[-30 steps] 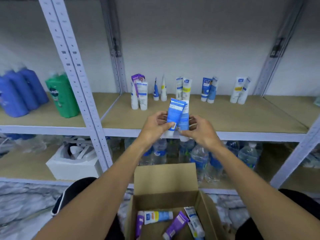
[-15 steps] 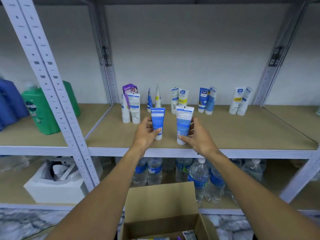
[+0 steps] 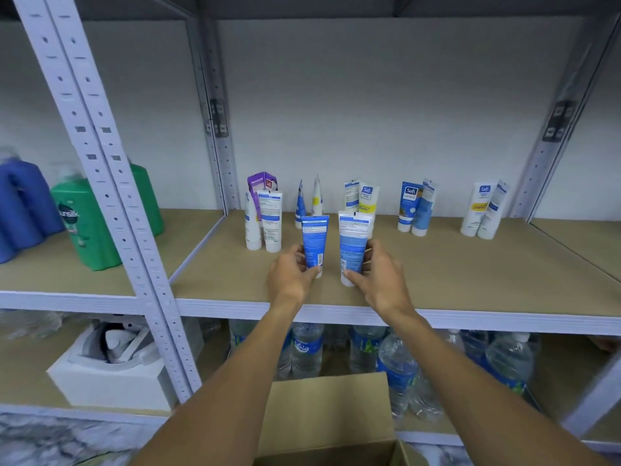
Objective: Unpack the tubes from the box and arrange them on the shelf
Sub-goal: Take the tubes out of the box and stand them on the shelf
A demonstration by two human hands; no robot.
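Two blue tubes (image 3: 315, 242) (image 3: 352, 245) now apparently stand on the shelf (image 3: 470, 274), gripped by left hand (image 3: 291, 275) and right hand (image 3: 381, 279).

held tubes (image 3: 332, 245) on shelf (image 3: 470, 280) | tube row (image 3: 373, 206) behind | box (image 3: 331, 418) below

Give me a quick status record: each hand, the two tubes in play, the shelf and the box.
left hand: grips left blue tube near its cap
right hand: grips right blue tube near its cap
tube pose: both upright, cap down, side by side, apart
shelf: held tubes are in front of the back row of tubes, which stands in pairs by the wall
box: below the shelf, only its flap shows; contents out of view
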